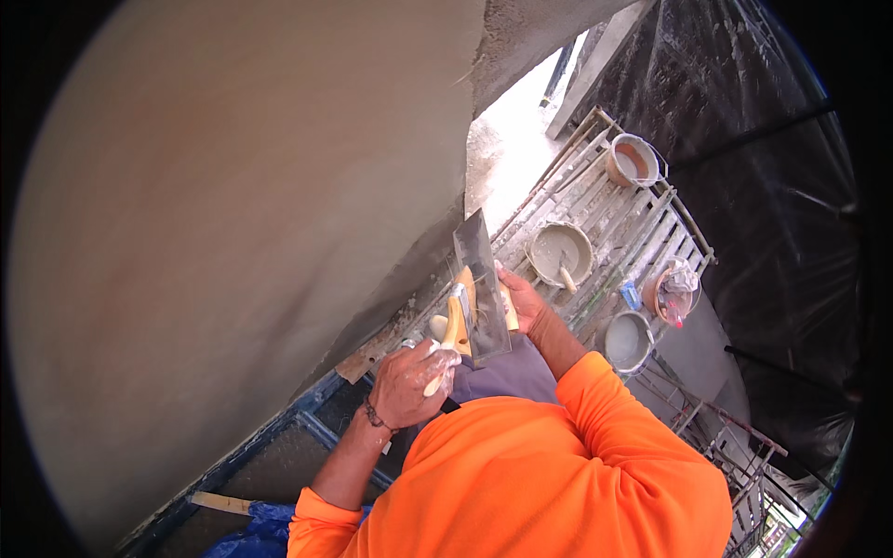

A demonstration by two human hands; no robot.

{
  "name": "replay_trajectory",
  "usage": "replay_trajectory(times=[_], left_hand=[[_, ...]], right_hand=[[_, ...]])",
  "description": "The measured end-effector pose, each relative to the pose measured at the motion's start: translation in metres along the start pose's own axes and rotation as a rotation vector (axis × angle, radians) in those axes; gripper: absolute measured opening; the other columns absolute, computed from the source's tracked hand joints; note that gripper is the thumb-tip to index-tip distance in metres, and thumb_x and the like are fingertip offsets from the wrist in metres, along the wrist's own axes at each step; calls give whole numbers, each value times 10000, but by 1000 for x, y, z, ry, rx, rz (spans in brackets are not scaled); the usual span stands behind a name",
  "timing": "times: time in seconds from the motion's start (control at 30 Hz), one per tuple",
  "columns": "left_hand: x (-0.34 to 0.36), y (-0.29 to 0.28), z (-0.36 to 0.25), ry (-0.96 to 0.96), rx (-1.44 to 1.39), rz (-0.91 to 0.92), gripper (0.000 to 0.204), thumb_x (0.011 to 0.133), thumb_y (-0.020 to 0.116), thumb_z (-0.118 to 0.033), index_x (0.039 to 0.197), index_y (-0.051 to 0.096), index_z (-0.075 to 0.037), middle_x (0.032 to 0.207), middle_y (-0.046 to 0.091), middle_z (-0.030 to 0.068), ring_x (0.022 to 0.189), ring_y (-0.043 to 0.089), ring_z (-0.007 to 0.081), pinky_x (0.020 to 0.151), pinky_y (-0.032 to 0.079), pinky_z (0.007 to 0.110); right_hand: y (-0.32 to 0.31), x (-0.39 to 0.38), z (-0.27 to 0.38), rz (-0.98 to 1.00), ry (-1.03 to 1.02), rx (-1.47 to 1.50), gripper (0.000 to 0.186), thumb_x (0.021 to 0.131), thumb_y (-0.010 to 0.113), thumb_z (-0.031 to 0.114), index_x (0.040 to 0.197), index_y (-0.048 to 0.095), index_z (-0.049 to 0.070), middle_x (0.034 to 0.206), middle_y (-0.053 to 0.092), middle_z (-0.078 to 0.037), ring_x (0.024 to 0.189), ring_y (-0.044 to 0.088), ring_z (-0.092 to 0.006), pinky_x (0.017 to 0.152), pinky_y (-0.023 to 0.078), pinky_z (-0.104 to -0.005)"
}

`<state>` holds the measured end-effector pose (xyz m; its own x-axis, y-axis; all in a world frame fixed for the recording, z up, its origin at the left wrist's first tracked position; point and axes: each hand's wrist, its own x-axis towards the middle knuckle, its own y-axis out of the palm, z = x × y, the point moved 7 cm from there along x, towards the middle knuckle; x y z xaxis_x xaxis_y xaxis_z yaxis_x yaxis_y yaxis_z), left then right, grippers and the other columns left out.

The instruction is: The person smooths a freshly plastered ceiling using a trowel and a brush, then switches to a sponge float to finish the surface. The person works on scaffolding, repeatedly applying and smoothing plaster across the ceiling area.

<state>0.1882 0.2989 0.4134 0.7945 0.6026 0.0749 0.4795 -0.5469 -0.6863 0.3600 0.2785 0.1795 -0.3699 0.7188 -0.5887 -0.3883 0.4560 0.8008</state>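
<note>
In front of my body, my right hand [526, 301] grips a rectangular steel plastering trowel [483, 316] by its wooden handle [509, 307]. The blade stands on edge, its flat face toward my left. Closed fingers of my left hand [415, 379], smeared with pale plaster, hold a flat brush [452, 325] with a light wooden handle. The brush head is up against or very close to the blade; overlap and reflection hide whether it touches. A broad smooth plastered wall [242, 195] rises on my left.
Slatted scaffold boards [595, 200] to the right carry a bucket of grey mix [561, 244] with a tool in it, a far bucket [633, 160], a pale bucket [628, 340] and a bucket with rags [675, 290]. Dark plastic sheeting [753, 186] hangs beyond. Blue metal framing [316, 430] runs below the wall.
</note>
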Motion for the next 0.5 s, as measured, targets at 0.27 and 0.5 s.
replay_trajectory(times=[0.27,0.5], left_hand=[[88,90,38,-88,149,60,179,814,671,-95,988,700,-64,846,625,111,745,640,343,674,532,445],[81,142,-45,-83,76,244,234,798,721,-102,1032,722,-110,848,621,88,664,637,302,605,510,431]], right_hand=[[-46,-56,13,204,279,174,386,1058,557,429,1157,656,69,684,656,-15,461,566,-80,401,479,-205],[-140,-31,54,-104,165,175,419,1047,568,476,1005,682,75,647,635,2,435,536,-67,382,485,-225]])
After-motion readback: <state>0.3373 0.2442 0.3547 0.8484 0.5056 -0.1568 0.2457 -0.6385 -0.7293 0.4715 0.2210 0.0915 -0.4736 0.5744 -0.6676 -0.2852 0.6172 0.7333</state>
